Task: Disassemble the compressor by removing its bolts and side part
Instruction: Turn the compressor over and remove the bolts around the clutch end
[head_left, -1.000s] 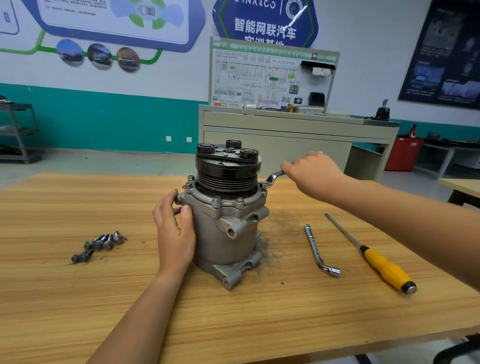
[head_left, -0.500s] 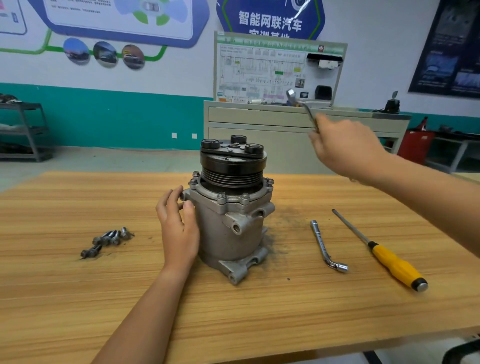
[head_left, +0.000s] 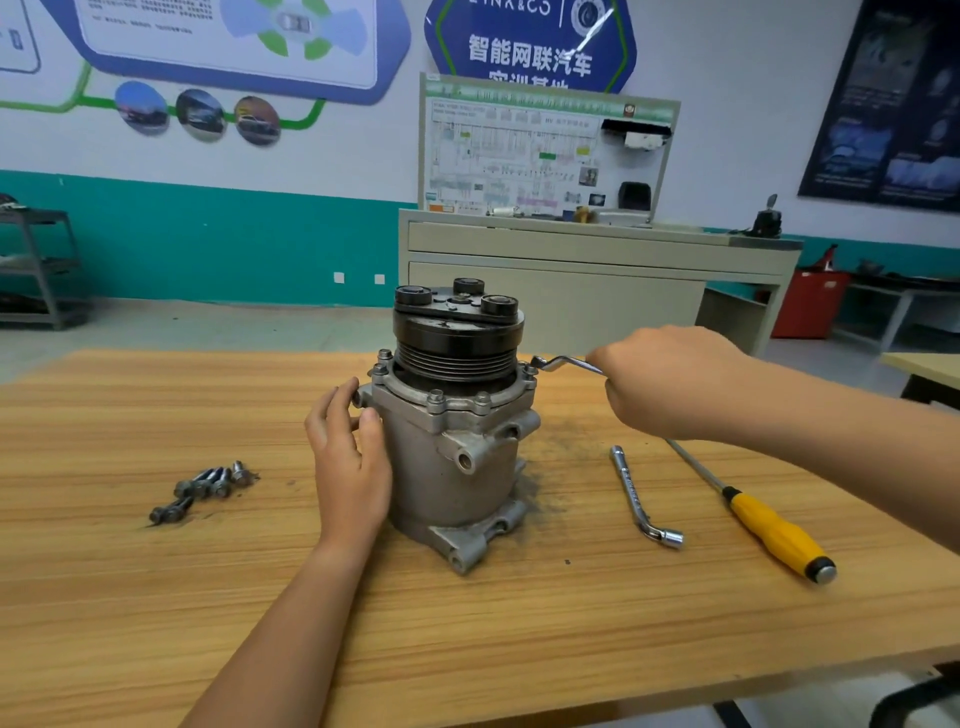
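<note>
Where the compressor (head_left: 452, 467) stands upright in the middle of the table (head_left: 467, 649), it is braced on its left side by the left hand (head_left: 348, 467), fingers nearly straight and laid against the housing, nothing gripped. A cluster of loose bolts (head_left: 202, 488) is noted well to the left. Further back, a wrench (head_left: 563, 364) is clasped in the curled fingers of the right hand (head_left: 670, 379). Its head is set at the flange bolt (head_left: 529, 370) on the right rear rim. Its long axis runs roughly level, rightward from bolt to hand, so the swing is judged to fall to the right hand.
</note>
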